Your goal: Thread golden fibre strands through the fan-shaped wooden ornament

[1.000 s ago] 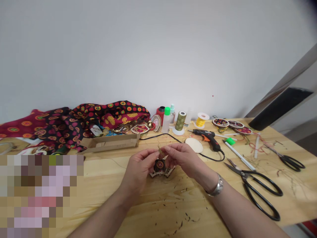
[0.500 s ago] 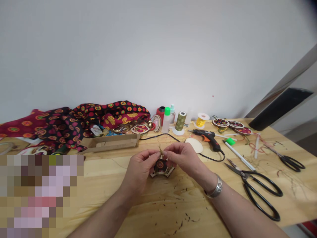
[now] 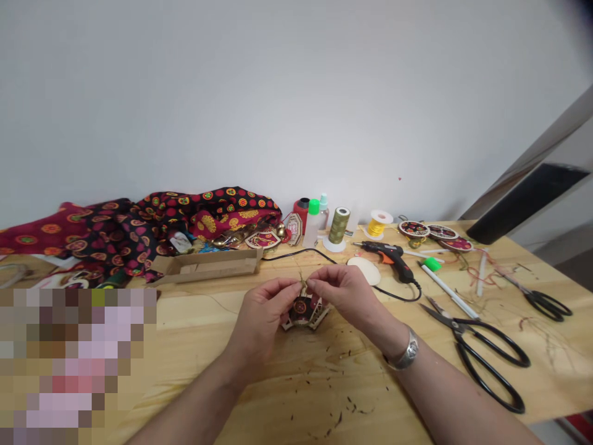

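Both hands meet over a small ornament (image 3: pixel 301 307) with dark patterned fabric and a pale wooden-looking angular frame; it rests low at the tabletop. My left hand (image 3: pixel 264 312) is closed in a pinch on a thin olive-gold cord (image 3: pixel 302 279) at the top of the ornament. My right hand (image 3: pixel 343 290), with a silver bracelet on its wrist, pinches the same cord from the other side. The fingers partly cover the ornament's sides, and the cord's exact looping is too small to make out.
Large black-handled scissors (image 3: pixel 482 352) lie at right, near a glue gun (image 3: pixel 391 256) and a white stick (image 3: pixel 447 290). An olive thread spool (image 3: pixel 340 227), a green-capped bottle (image 3: pixel 313 224), a cardboard tray (image 3: pixel 213 269) and patterned cloth (image 3: pixel 185 216) stand behind. Dark scraps dot the front.
Very little differs. The fingertips of my right hand have shifted slightly to the right, away from those of my left. The ornament stays in place between the hands.
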Tool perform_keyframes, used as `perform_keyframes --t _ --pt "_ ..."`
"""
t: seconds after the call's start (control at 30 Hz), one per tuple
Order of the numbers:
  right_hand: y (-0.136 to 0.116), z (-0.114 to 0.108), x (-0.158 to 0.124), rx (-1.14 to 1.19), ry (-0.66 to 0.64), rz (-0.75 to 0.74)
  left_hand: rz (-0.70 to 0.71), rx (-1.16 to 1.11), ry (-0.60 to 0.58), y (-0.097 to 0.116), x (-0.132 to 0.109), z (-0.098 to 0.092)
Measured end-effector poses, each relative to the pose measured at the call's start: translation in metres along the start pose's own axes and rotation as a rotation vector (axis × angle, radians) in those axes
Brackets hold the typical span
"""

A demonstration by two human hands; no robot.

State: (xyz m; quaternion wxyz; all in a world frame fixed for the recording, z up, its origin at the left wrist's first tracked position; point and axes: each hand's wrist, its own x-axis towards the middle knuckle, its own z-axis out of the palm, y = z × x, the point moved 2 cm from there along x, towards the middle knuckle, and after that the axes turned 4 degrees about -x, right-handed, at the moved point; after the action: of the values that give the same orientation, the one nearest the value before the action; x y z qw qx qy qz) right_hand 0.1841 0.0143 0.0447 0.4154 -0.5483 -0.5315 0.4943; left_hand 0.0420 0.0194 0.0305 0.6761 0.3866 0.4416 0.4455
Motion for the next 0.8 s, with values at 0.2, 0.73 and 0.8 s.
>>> perform_keyframes --t 0.2,0.73,0.8 --pt "0.0026 -0.0004 0.0023 0.139 0.018 -0.033 -0.028 -0.021 0.017 -0.0016 0.0004 -0.0006" --pt "0.0032 0.0022 -0.0014 0.177 -0.125 0.051 -0.001 -0.013 0.011 -0.0018 0.0003 -0.0013" --pt "0.0033 0.0021 -0.0017 0.102 -0.103 0.036 -0.007 -0.03 0.013 -0.0024 0.0002 -0.0014"
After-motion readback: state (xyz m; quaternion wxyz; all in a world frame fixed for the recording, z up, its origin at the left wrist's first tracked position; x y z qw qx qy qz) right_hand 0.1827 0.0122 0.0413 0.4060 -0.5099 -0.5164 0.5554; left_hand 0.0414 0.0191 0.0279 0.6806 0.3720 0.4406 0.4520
